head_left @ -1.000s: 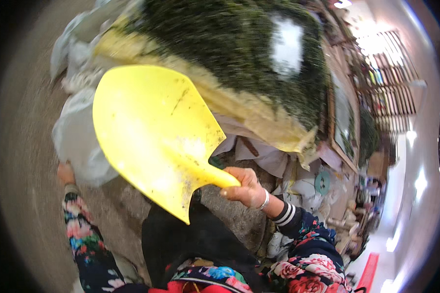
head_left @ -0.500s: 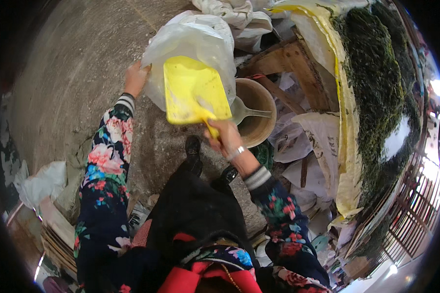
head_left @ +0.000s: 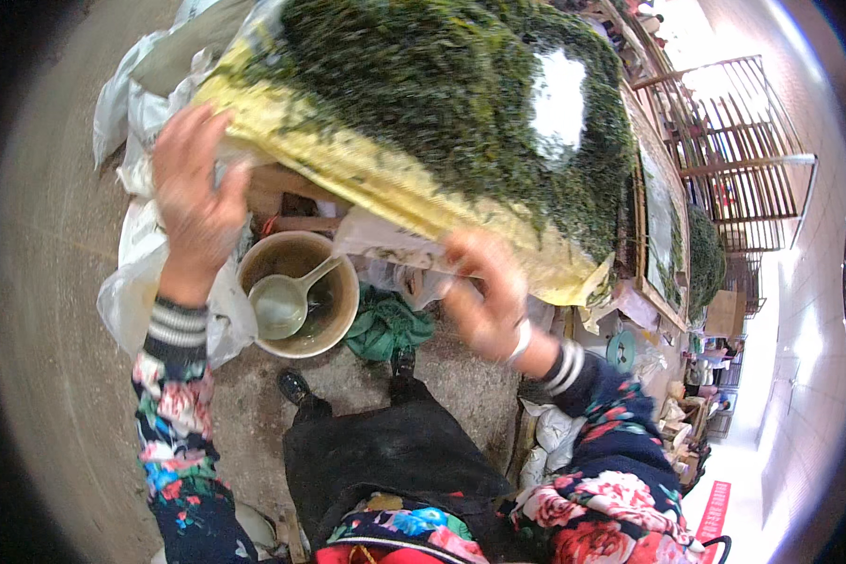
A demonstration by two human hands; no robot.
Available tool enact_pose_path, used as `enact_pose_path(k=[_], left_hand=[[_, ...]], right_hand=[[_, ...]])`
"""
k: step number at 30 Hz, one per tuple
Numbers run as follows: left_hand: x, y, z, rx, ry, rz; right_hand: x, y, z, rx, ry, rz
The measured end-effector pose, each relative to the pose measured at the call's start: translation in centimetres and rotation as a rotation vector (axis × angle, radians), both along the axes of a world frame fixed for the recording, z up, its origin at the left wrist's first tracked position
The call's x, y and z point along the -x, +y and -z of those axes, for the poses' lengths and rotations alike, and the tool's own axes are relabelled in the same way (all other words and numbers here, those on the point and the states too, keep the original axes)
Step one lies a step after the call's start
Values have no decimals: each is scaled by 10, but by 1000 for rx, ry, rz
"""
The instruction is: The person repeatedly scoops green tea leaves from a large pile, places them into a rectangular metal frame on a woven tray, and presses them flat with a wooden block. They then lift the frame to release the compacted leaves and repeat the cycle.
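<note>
My left hand [head_left: 197,183] is raised at the left end of a yellow sheet's edge [head_left: 348,183], thumb apart from the stretched fingers and nothing in its grasp. Close to the front edge of that sheet is my right hand [head_left: 487,291], its fingers bent and smeared by motion; whether it touches the sheet I cannot tell. On the sheet lies a broad heap of dark green leafy strands [head_left: 423,85], blurred in part. A bright white patch [head_left: 558,103] sits on top of the heap.
Below the sheet stands a tan basin [head_left: 346,310] with a pale ladle [head_left: 280,305] in it. A clear plastic bag [head_left: 127,305] lies at its left, a green cloth [head_left: 390,324] at its right. White sacks [head_left: 146,103] are at the far left, slatted racks [head_left: 743,160] at right.
The view has swung right toward the green heap. My right hand has let go of the yellow scoop, which is out of sight. My left hand has left the plastic bag.
</note>
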State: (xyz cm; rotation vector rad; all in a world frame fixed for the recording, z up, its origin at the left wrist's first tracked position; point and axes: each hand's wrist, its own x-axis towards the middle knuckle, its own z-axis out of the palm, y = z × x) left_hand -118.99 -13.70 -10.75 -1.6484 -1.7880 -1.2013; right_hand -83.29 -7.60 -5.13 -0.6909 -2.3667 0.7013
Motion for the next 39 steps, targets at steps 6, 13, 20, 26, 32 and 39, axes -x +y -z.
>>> enact_pose_path(k=[6,13,20,26,32,39], left_hand=[[-77,133,-32,615,-116,-174],[-81,134,-26,857,112,-382],[-77,133,-24,881,99,-382],[-71,130,-20,894,112,-380],[-71,131,-18,917,112,-389],[-72,133,-18,919,123,-393]], right_hand=[[-76,233,-33,-620,-746,273],[-40,411,-45,-498,-1213,200],[-74,409,-51,-407,-1040,129],[-154,409,-82,-453,-775,181],[-213,501,-96,-294,-558,608],[-201,449,-39,-177,-801,332]])
